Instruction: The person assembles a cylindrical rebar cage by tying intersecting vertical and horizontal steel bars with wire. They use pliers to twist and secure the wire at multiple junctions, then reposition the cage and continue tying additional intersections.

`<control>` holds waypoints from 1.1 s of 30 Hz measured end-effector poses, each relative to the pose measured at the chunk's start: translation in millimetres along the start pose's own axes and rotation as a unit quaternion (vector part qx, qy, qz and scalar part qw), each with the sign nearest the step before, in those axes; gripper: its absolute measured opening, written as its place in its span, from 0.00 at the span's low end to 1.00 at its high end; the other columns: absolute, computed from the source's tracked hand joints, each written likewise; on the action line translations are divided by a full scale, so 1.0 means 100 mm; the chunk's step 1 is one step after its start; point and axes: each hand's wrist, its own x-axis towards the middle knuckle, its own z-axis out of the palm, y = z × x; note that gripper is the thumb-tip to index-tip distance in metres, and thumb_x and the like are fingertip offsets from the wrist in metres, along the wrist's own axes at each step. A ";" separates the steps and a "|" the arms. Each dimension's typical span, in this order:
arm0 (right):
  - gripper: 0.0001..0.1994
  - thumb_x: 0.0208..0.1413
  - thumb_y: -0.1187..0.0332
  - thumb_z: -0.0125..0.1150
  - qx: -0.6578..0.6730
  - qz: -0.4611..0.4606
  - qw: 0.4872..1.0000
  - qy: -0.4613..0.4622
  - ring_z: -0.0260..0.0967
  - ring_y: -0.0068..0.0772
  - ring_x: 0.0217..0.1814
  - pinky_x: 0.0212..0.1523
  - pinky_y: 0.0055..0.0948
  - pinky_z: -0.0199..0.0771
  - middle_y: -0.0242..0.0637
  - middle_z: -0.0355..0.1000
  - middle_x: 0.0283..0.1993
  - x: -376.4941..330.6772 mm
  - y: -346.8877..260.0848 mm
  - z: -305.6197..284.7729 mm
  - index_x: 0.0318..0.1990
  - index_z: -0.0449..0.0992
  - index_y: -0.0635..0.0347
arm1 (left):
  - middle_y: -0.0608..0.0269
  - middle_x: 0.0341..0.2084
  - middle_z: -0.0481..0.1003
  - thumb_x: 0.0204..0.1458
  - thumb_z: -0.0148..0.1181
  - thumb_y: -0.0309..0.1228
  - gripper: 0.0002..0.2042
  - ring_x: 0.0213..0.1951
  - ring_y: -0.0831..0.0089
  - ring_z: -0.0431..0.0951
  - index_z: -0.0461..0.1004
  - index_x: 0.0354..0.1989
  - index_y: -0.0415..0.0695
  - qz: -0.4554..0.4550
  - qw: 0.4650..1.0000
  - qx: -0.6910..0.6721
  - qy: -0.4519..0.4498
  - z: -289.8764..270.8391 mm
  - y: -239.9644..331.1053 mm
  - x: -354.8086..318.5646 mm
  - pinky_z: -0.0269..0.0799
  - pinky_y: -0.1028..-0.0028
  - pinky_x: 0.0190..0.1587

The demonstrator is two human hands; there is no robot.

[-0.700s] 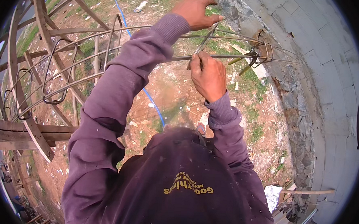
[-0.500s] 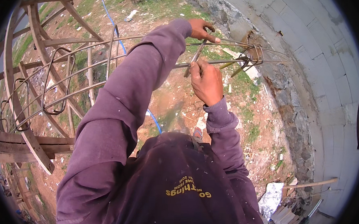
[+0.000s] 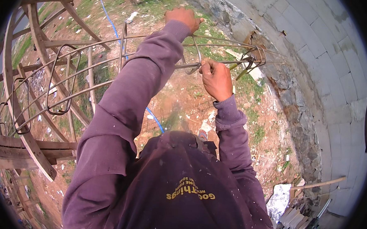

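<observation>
A long cage of thin steel bars (image 3: 220, 45) runs across in front of me, with bent wire stirrups around it. My right hand (image 3: 217, 79) is closed in a pinch at the near corner of one stirrup (image 3: 200, 53), beside the near bar. Farther out, my left hand (image 3: 182, 18) is held past the far bar, back of the hand up and thumb stretched to the right. Its other fingers are mostly hidden, as is the stirrup's far end. Just right of my right hand, pincers with yellow-green handles (image 3: 247, 64) hang on the cage near several bunched stirrups (image 3: 260, 55).
Wooden trestles (image 3: 40, 44) stand at the left under the cage. A grey block wall (image 3: 319, 59) on a rough stone footing (image 3: 297, 116) curves along the right. A blue hose (image 3: 155, 120) crosses the littered ground. Scrap and a silvery sheet (image 3: 278, 202) lie at lower right.
My left hand has moved up and left, farther out. The stirrup between my hands has turned so its loop shows more. My right hand has shifted slightly right and down.
</observation>
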 end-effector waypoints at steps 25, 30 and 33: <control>0.19 0.60 0.57 0.53 -0.182 -0.009 0.954 -0.237 0.68 0.40 0.22 0.30 0.40 0.66 0.46 0.68 0.18 0.48 -0.23 -0.42 0.30 0.80 0.66 | 0.58 0.32 0.76 0.56 0.64 0.38 0.14 0.33 0.72 0.78 0.78 0.42 0.39 0.017 0.641 -0.765 -0.063 0.65 0.20 -1.54 0.73 0.72 0.34; 0.17 0.57 0.61 0.51 -0.323 -0.098 0.907 -0.251 0.70 0.57 0.25 0.31 0.48 0.68 0.55 0.70 0.22 0.59 -0.54 -0.48 0.31 0.80 0.67 | 0.58 0.27 0.78 0.56 0.65 0.37 0.15 0.29 0.72 0.78 0.79 0.44 0.38 0.074 0.655 -0.752 0.016 0.76 0.24 -1.58 0.73 0.71 0.32; 0.18 0.58 0.60 0.51 -0.343 -0.161 0.894 -0.240 0.70 0.56 0.25 0.30 0.46 0.69 0.55 0.71 0.23 0.64 -0.57 -0.47 0.32 0.80 0.67 | 0.59 0.26 0.79 0.56 0.65 0.35 0.15 0.30 0.73 0.79 0.79 0.46 0.38 0.068 0.675 -0.734 0.037 0.71 0.24 -1.58 0.75 0.72 0.32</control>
